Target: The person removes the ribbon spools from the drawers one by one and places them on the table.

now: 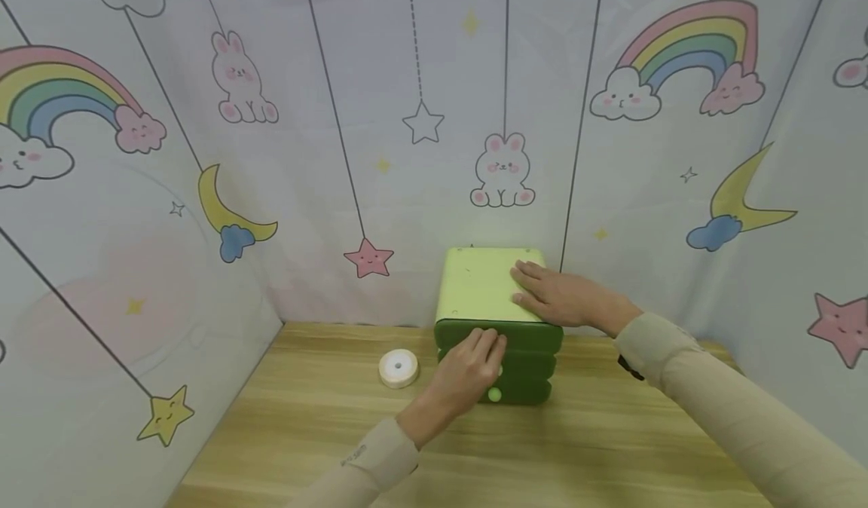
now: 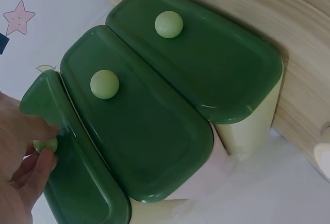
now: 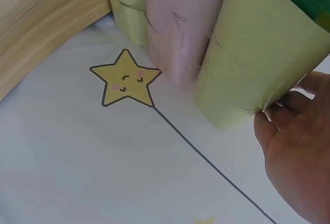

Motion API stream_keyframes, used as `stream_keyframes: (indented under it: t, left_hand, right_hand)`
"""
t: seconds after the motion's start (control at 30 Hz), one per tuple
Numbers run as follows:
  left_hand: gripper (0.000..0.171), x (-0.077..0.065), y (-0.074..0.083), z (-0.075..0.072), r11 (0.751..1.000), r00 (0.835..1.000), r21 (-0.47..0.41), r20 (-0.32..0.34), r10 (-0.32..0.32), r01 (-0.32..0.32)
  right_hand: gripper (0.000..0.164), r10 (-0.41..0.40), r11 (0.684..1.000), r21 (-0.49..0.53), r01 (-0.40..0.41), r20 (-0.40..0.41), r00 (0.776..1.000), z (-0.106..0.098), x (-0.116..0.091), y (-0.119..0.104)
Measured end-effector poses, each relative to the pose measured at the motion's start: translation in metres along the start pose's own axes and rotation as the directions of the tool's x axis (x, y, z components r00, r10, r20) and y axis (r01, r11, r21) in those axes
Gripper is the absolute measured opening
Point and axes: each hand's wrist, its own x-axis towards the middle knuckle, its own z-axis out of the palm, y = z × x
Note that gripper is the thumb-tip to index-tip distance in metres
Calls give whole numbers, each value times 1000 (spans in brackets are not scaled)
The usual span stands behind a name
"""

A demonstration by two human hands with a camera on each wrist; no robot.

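Three drawers point(image 2: 136, 126) in the cabinet point(image 1: 481, 286), on the table point(image 1: 271, 433) by the wall point(image 1: 434, 191). Pinched at the top knob point(image 2: 45, 144) by the left hand point(image 1: 468, 368); touched on top by the right hand point(image 1: 570, 297), fingers nearly straight, clasping nothing. Likely light, stiff, slick; best taken by that knob.

Drawer fronts point(image 2: 136, 118): plastic-looking, smooth, glossy; knobs point(image 2: 104, 84): plastic-looking, smooth; tabletop point(image 1: 576, 448): wood-grained, soft sheen; backdrop point(image 1: 450, 71): printed cloth, matt, faintly creased

Drawer cabinet point(image 1: 484, 297) on tabletop point(image 1: 312, 417), spool point(image 1: 398, 374) to its left, backdrop point(image 1: 434, 199) behind both
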Motion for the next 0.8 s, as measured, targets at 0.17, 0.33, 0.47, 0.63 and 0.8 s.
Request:
stream_keyframes:
  t: [0.17,0.33,0.47,0.63,0.8]
  left_hand:
    - [26,0,-2,2,1000,1000,2,0,7,-7]
    - [24,0,-4,3,1000,1000,10,8,20,-20]
    - [24,-1,-5,5,1000,1000,15,14,26,-27]
    - [26,0,-5,6,1000,1000,10,16,20,-21]
    - [24,0,-5,6,1000,1000,7,17,19,-19]
  right_hand:
    - [70,-2,1000,10,2,2,1000,0,0,-1]
    - [70,-4,1000,9,4,4,1000,0,2,-1]
    - [70,-1,1000,10,1,11,1000,-1,2,-2]
    - [70,0,1000,19,0,25,1000,-3,3,-1]
    - [70,0,1000,24,-1,40,999,-3,3,-1]
